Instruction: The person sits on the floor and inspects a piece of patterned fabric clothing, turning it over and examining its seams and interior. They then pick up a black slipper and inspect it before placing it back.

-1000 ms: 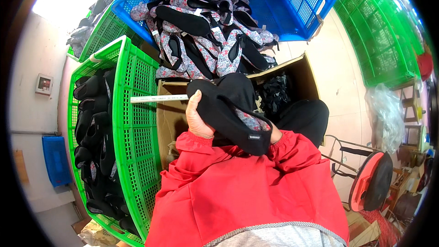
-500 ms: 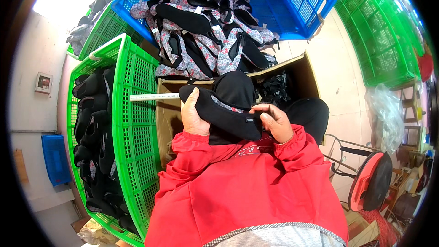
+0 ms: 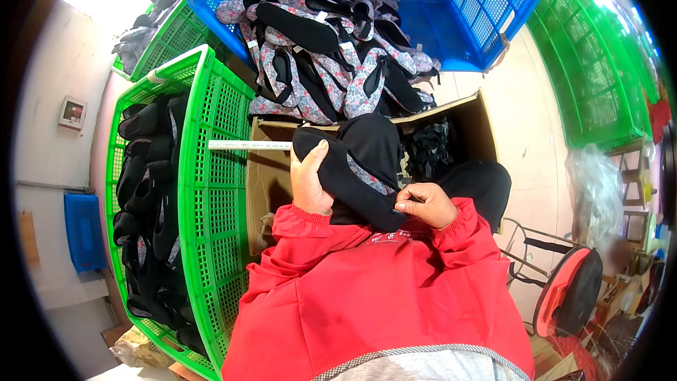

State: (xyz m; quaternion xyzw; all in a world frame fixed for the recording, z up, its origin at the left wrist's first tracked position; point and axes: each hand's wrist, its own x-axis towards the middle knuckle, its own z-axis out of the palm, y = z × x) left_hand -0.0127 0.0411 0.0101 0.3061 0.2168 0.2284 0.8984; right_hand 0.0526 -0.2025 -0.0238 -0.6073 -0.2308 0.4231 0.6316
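A black fabric slipper with a flowered lining showing at its opening lies slantwise above my lap. My left hand is wrapped round its upper left end, thumb on top. At the lower right end, my right hand pinches the slipper's edge between thumb and fingers. A thin white rod extends leftward from beside my left hand; its right end is hidden, so I cannot tell whether it touches the slipper.
A blue crate ahead has a heap of flowered slippers beside and in it. At left stands a green crate of black slippers. A cardboard box with dark scraps sits before my knees. A round-seated stool stands at right.
The slipper has tilted more steeply, its right end lower. My right hand has shifted down to that end and closed tighter on its edge. The whole view has moved slightly.
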